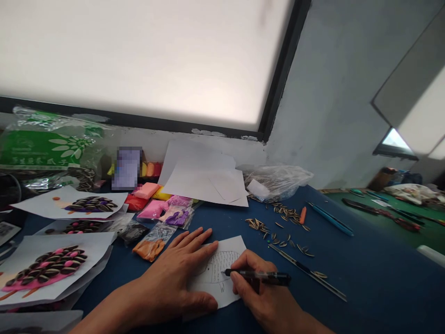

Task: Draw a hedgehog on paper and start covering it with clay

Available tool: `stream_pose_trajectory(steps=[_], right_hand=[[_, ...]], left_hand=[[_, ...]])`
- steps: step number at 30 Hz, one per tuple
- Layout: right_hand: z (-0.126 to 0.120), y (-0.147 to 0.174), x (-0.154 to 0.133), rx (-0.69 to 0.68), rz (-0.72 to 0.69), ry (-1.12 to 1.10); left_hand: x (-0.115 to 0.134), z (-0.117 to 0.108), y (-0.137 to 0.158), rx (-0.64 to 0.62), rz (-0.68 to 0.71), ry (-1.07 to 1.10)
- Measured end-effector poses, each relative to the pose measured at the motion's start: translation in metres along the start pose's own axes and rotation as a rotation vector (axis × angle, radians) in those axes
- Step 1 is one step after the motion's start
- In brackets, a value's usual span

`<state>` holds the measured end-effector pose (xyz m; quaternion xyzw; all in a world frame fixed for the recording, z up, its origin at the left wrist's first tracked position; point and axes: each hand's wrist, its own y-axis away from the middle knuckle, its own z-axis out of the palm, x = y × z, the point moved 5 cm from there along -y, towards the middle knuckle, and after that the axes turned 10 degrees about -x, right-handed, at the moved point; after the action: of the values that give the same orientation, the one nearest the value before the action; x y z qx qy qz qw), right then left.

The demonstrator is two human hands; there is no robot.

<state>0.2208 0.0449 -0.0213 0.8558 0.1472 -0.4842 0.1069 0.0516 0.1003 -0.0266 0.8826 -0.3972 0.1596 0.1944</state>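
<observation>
On the blue surface [375, 292], a sheet of paper [234, 246] bearing a line drawing [216, 265] lies partly under the left hand [182, 273], its fingers laid flat, the thumb held apart. The right hand's [266, 290] fingers are clamped on a black pen [276, 278], tip at the drawing, though contact is hard to tell. Tweezers [303, 266] and striped seeds [257, 225] lie beyond.

The person's bare left hand [181, 273] lay flat, palm down, its four fingers [200, 239] pointing forward and slightly parted, its thumb stretched toward the bare right hand [262, 299]. That one was curled into a pinch between thumb and index finger, near the left but apart. Both bare forearms [114, 306] slanted in from the lower edge.
</observation>
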Motion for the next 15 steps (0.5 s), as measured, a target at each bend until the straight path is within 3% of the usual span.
stream_pose_trajectory(steps=[15], right_hand=[[-0.0008,0.0007,0.0001,0.015,-0.019,0.057]], left_hand=[[-0.0004,0.0001,-0.0004,-0.022,-0.014,-0.016]])
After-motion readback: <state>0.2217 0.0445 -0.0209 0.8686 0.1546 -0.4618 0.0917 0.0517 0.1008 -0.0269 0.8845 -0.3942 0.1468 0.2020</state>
